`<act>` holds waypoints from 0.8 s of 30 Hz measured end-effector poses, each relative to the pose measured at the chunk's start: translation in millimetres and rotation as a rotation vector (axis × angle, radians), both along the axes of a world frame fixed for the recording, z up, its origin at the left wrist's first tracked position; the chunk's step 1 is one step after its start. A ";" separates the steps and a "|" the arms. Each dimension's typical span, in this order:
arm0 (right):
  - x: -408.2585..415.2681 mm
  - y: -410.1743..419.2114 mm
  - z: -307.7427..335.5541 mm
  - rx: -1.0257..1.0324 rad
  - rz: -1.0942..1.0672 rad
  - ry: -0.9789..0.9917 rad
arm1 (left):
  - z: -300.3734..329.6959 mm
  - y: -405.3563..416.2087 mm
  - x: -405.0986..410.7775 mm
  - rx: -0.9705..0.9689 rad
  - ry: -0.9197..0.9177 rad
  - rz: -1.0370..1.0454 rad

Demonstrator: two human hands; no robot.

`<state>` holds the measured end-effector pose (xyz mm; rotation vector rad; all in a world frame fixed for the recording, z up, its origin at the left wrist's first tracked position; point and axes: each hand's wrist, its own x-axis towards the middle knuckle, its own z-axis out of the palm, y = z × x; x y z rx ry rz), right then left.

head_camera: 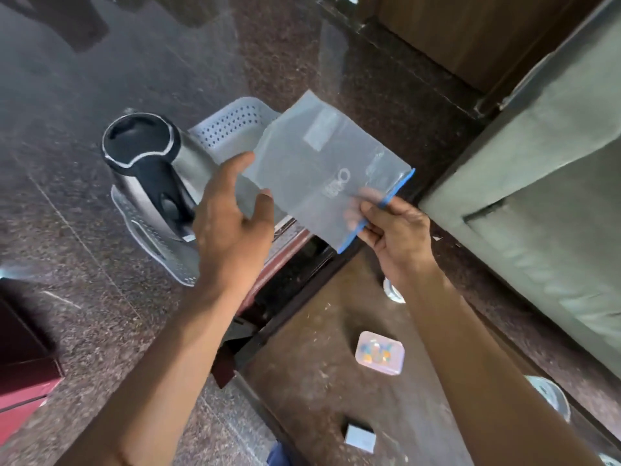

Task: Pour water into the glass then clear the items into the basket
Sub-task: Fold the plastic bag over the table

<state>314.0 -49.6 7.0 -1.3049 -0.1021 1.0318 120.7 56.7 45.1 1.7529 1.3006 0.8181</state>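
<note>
The granite worktop (100, 79) carries a perforated white basket (232, 129) at frame centre, with an electric kettle (151, 169) already standing inside it. The zip-lock bag (319, 169) is held over the basket, probably for depositing. The left hand (232, 216) is open, fingers relaxed beside the bag; the right hand (393, 230) pinches its blue seal edge.

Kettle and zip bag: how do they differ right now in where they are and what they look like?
The kettle stands inside the white basket; the zip bag is held in the air over it. The kettle is rigid metal with a black lid and handle; the zip bag is thin, see-through film with a blue strip. No hand grips the kettle; the right hand pinches the zip bag's blue edge, while the left hand spreads open beside it.
</note>
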 end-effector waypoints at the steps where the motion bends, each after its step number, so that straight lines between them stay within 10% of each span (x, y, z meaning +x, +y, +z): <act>1: -2.4 13.7 -3.9 -0.005 -0.003 0.013 | -4.2 0.5 -0.4 0.013 0.032 -0.004; 14: -26.1 139.4 -39.0 -0.291 0.168 -0.139 | -45.6 37.9 28.1 0.053 0.275 -0.149; 24: -33.5 109.8 -22.3 -0.448 0.219 -1.077 | -70.1 62.2 36.9 0.004 0.432 -0.113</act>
